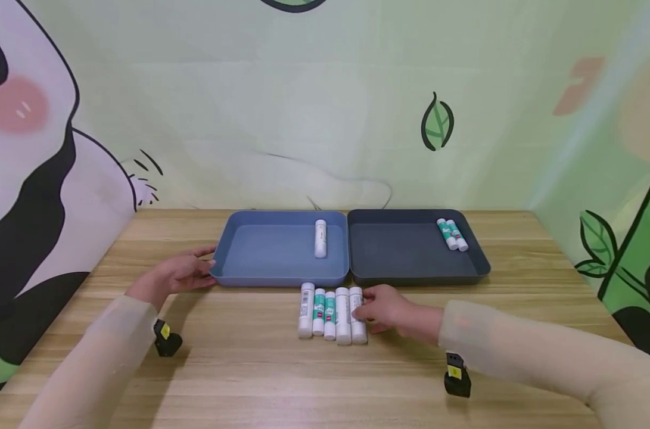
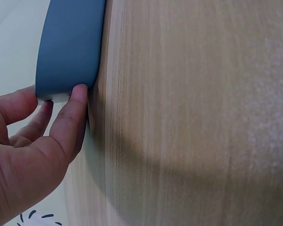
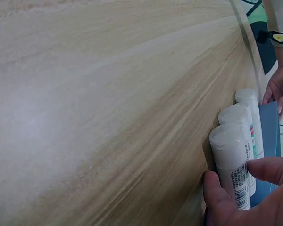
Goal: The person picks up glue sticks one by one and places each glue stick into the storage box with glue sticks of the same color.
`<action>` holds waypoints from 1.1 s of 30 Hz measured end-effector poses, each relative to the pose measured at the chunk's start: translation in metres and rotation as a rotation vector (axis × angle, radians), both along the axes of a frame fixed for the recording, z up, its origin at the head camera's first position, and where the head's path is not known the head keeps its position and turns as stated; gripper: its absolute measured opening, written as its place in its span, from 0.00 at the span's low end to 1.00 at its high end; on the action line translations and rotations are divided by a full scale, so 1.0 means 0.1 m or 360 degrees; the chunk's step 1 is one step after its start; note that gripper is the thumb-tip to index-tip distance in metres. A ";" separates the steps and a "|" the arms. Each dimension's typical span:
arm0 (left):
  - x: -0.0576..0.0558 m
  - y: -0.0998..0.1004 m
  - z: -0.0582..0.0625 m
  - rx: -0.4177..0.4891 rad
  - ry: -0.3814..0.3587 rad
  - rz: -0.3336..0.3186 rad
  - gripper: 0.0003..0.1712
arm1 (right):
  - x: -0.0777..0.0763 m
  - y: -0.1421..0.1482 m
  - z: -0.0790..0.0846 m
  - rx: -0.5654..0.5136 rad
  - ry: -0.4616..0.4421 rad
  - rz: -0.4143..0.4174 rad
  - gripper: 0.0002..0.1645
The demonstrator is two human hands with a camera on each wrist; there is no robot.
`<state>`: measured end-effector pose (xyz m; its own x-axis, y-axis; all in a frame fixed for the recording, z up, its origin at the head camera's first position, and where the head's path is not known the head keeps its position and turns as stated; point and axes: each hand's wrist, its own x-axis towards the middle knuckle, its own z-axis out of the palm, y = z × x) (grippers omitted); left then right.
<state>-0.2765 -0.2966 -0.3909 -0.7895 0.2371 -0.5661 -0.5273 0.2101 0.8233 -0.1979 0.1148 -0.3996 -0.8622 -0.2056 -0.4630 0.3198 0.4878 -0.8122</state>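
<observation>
In the head view, several glue sticks lie side by side on the table: white ones and two slimmer green-and-white ones (image 1: 330, 316). My right hand (image 1: 386, 308) pinches the rightmost white glue stick (image 1: 359, 330) between thumb and finger. Close up in the right wrist view, the thumb lies against the printed label of this glue stick (image 3: 228, 150), a finger on its other side. My left hand (image 1: 187, 271) touches the left end of the blue tray (image 1: 282, 281). In the left wrist view, fingertips rest against that tray's end wall (image 2: 68, 56).
One white glue stick (image 1: 320, 238) lies inside the blue tray's right part. Against its right side stands a dark grey tray (image 1: 421, 280), holding two green-and-white glue sticks (image 1: 447, 234) at its right. Behind the wooden table (image 1: 249, 381) hangs a printed cloth (image 1: 239, 119).
</observation>
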 end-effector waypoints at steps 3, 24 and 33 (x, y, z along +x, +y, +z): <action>0.00 -0.01 0.00 0.0000 0.0004 -0.0002 0.42 | 0.00 -0.03 0.00 -0.0007 0.0004 0.0004 0.40; 0.01 -0.01 -0.03 0.0011 0.0052 -0.0019 0.42 | 0.02 -0.09 0.03 -0.0068 -0.0043 -0.0046 0.37; 0.00 0.00 -0.03 0.0013 0.0046 -0.0014 0.42 | 0.00 -0.05 0.06 -0.0176 -0.0109 -0.0049 0.39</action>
